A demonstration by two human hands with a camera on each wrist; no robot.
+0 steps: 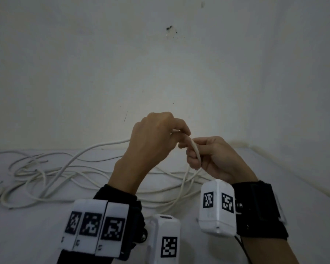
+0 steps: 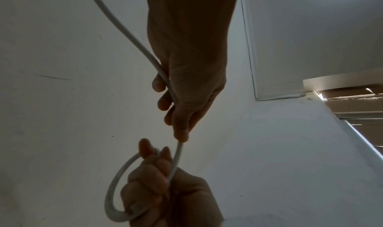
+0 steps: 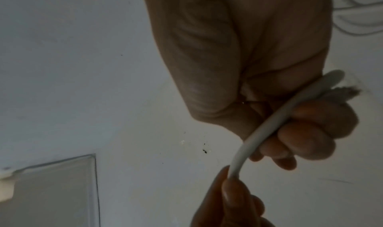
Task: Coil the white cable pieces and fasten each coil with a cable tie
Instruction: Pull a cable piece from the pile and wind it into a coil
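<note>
**Both hands up, one white cable between them**

Loose cables sprawl over the white table out at 9 o'clock. Left hand is raised, knuckles up, fingers curled round the white cable. Just at its 3 o'clock, almost touching, the right hand sits lower, fist closed on the same cable, a small loop hanging from it.

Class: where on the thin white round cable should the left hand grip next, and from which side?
Probably its slack run beside the left hand, from above: the white cable hangs clear of the tangle there; the right hand holds the loop.
</note>
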